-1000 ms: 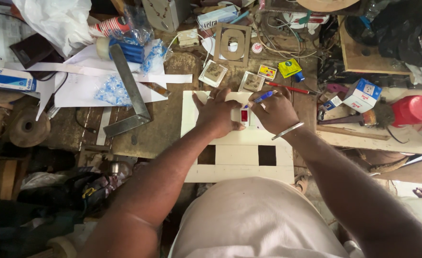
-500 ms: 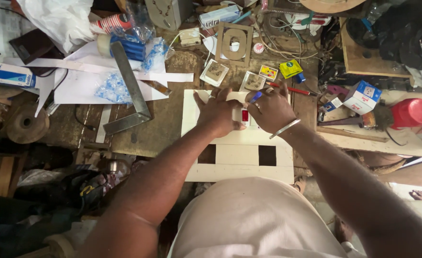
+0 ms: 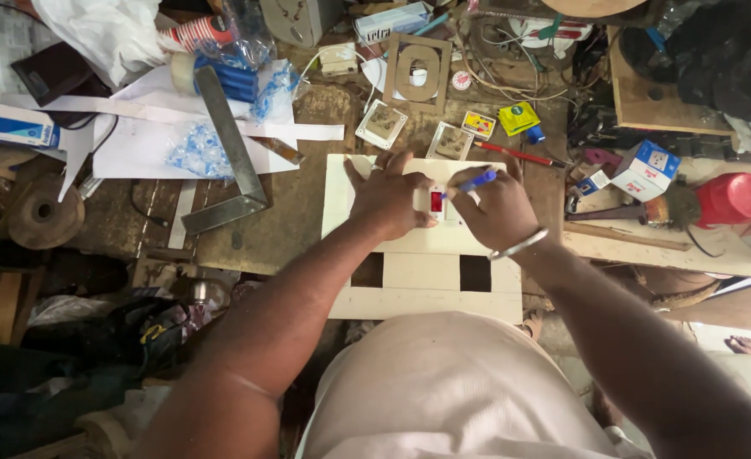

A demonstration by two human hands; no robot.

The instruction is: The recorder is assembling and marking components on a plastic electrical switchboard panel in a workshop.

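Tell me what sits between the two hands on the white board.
Head view: a white switch with a red rocker lies between left hand and right hand.

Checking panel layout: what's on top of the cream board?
On the cream board: left hand, right hand holding a blue pen, a red-windowed switch. Anything beneath the hands is hidden.

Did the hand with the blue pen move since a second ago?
Yes. The right hand slid a little left along the white board, toward the red switch, bringing the blue pen closer to it.
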